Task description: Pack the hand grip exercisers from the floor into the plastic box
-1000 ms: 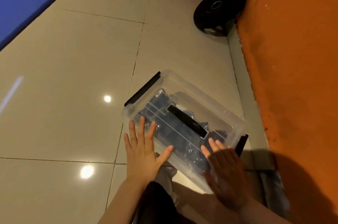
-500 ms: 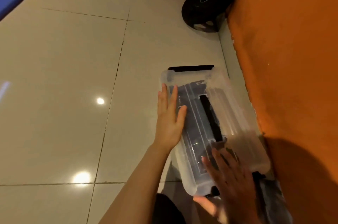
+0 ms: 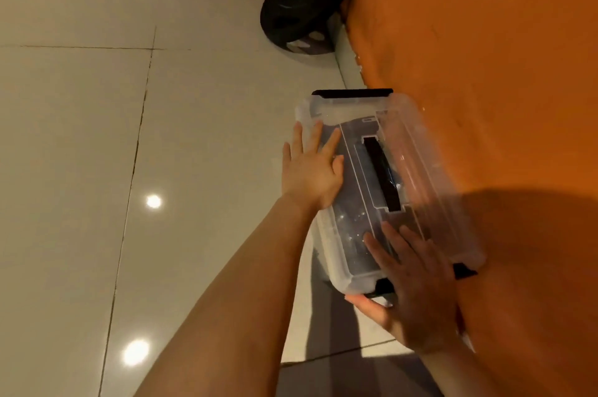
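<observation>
Now both hands flat: left hand (image 3: 309, 175), right hand (image 3: 414, 289) on lidded plastic box (image 3: 417, 150).

plastic box (image 3: 417, 150) lidded – beside orange wall (image 3: 501, 72) | left hand (image 3: 310, 173) flat on lid | right hand (image 3: 417, 293) at near end

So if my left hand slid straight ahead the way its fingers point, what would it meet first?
Probably the black latch at the plastic box's far end; the left hand lies flat on the lid, though depth is unclear.

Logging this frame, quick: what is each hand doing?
Left hand: open, flat on the lid of the clear plastic box.
Right hand: open, fingers on the lid, thumb below.
</observation>
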Motion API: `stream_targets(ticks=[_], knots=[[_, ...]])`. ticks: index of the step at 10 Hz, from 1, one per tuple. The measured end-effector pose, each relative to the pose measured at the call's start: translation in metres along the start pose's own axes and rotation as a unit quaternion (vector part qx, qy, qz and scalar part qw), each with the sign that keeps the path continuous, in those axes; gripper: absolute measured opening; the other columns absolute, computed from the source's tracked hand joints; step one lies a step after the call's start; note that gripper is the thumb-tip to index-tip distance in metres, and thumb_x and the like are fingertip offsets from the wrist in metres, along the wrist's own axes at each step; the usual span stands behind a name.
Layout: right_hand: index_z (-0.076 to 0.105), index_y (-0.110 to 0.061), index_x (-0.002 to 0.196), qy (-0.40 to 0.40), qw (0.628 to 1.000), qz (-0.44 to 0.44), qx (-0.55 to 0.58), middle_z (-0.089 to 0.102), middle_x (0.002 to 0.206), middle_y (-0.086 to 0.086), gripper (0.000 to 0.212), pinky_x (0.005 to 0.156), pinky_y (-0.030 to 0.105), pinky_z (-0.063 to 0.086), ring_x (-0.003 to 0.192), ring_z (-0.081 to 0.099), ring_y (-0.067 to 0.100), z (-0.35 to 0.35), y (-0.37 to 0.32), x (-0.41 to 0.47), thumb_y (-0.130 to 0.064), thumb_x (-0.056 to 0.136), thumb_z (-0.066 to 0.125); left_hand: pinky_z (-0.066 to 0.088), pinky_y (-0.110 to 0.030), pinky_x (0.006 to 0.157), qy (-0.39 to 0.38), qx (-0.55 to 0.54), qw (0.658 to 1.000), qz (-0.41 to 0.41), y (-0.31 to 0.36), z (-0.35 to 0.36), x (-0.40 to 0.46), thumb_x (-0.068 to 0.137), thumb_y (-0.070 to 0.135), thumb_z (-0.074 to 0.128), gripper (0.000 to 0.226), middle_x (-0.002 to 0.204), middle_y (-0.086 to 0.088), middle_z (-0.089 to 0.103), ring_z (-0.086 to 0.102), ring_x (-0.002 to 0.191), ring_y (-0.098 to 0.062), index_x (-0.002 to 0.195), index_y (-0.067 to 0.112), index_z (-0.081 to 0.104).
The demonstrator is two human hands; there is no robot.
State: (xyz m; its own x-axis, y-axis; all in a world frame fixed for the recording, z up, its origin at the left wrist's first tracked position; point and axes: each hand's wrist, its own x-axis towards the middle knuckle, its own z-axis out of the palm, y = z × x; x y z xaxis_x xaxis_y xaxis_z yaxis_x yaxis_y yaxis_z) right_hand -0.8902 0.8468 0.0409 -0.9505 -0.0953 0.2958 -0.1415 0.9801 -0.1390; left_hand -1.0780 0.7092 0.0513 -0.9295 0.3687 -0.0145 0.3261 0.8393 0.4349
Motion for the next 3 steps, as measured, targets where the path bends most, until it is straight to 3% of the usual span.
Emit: stream_targets(ticks=[2, 3], knots=[[0.056, -0.024, 0.129, 0.015, 1.000, 0.003, 0.001, 0.057, 0.131, 0.007, 0.080, 0.092, 0.051, 0.043, 0.119, 0.053, 0.029, -0.006, -0.005, 0.003, -0.076, 0.069, 0.057, -0.012, -0.060, 0.110, -0.079, 0.100, 0.991, 0.038, -0.001, -0.015, -0.020, 0.095, 0.058, 0.012, 0.060, 0.156, 0.001, -0.015, -0.020, 0.141, -0.032, 0.148, 0.037, -0.004], [0.055, -0.027, 0.132, -0.040, 0.998, 0.039, 0.016, 0.053, 0.137, 0.004, 0.080, 0.096, 0.050, 0.041, 0.124, 0.049, 0.028, -0.012, -0.014, 0.007, -0.080, 0.071, 0.049, -0.014, -0.058, 0.110, -0.105, 0.068, 0.984, 0.128, -0.013, -0.019, -0.090, 0.094, 0.059, 0.006, 0.057, 0.153, 0.009, -0.019, -0.019, 0.142, -0.026, 0.148, 0.040, -0.001]])
